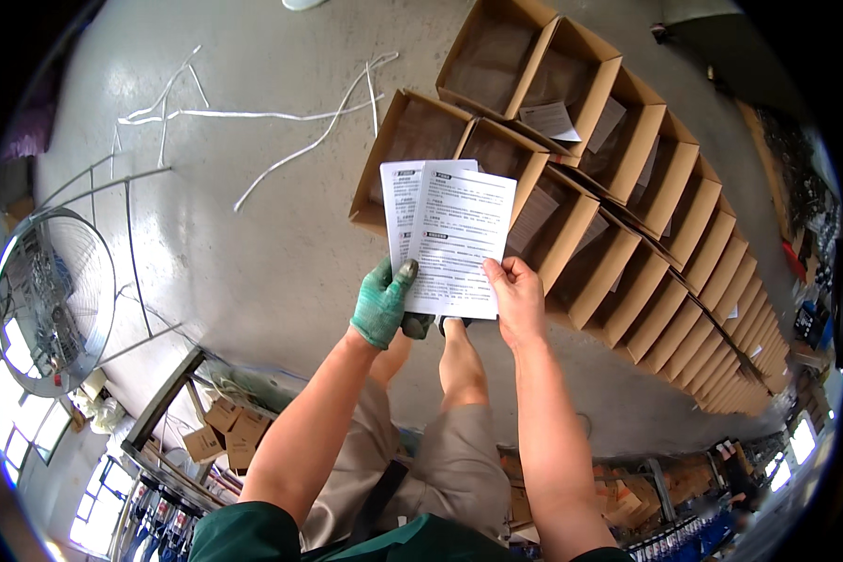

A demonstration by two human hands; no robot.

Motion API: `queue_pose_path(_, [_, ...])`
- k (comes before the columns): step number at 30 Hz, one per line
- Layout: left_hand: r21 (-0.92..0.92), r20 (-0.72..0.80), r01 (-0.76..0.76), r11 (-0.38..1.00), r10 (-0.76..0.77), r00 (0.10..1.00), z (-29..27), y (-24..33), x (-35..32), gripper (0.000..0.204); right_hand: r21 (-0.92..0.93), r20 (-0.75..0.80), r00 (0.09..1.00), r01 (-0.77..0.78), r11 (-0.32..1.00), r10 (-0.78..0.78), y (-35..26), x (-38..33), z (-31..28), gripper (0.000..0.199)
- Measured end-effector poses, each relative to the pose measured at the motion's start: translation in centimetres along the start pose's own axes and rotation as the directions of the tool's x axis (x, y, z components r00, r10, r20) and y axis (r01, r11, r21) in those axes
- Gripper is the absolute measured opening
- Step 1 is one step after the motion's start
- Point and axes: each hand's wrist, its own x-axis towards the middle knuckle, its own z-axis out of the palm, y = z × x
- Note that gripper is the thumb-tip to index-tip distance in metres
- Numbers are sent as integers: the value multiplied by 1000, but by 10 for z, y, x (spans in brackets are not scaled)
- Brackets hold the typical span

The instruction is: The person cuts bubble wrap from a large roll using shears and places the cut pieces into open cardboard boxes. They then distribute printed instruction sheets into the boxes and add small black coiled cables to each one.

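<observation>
Two or more white printed leaflets (464, 229) are held up in front of me, fanned slightly so that one lies behind another. My left hand (384, 295), in a green work glove, is closed on their lower left edge with the thumb on top. Bare, my right hand (518, 295) pinches the lower right edge of the front sheet between thumb and fingers. Just beyond the leaflets stand open cardboard boxes (412, 131) in two long rows. Sheets of paper (550, 120) lie inside several of them.
A large metal floor fan (51, 300) stands at the left. White straps (290, 114) lie loose on the grey floor. Folded cardboard boxes (229, 431) sit in a rack at the lower left. The box rows run off to the right.
</observation>
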Motion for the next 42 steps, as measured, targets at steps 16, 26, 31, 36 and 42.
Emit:
queue_pose_path(16, [106, -221, 172, 979, -146, 964, -161, 80, 91, 22, -761, -312, 928, -116, 638, -203, 28, 129, 102, 32])
queue_pose_path(26, [182, 18, 257, 949, -264, 964, -196, 137, 153, 32, 29, -38, 943, -330, 943, 331, -20, 134, 208, 35])
queue_pose_path(31, [146, 41, 204, 968, -211, 977, -185, 151, 176, 34, -81, -216, 965, -168, 982, 147, -35, 133, 226, 25])
queue_pose_path(36, [142, 24, 152, 978, -157, 987, -174, 174, 192, 35, -172, -397, 915, 6, 985, -75, -52, 161, 189, 30])
queue_pose_path(42, [170, 12, 153, 974, -157, 987, -178, 189, 182, 37, -486, -583, 793, -164, 859, -178, -130, 267, 97, 38])
